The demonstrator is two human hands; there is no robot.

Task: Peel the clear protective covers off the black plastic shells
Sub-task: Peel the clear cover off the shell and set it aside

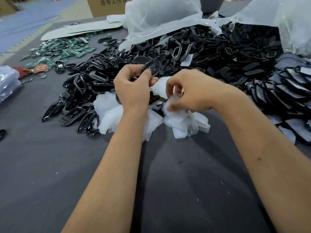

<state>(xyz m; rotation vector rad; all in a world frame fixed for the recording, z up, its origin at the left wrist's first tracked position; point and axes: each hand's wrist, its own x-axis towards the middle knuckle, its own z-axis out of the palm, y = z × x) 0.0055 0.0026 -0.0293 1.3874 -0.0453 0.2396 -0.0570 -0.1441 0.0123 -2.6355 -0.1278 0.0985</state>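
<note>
At your far left a folded stack of clear plastic sheeting (7, 83) overlaps the edge of the dark grey felt-covered table (50, 165), whose near half lies bare under your forearms. Beyond it, green printed circuit boards (62, 51) are scattered loose beside a flat white cardboard sheet (80, 30). A heap of glossy black plastic frames (80, 91) sits just left of your left hand (133, 88), which is raised with the wrist bent back, thumb and fingers pinching a black plastic shell with button holes (152, 67) held above the pile. Under both wrists lies a mound of crumpled clear protective covers (181, 123). Your right hand (191, 91) hovers just beside the left, fingers curled, fingertips pinching a piece of clear film (175, 96). Farther right, an open translucent white plastic bag (159, 19) spills black parts across the table, and a second translucent bag (289, 26) holds more, with flat film-covered black shells (289, 91) stacked along the right edge.
</note>
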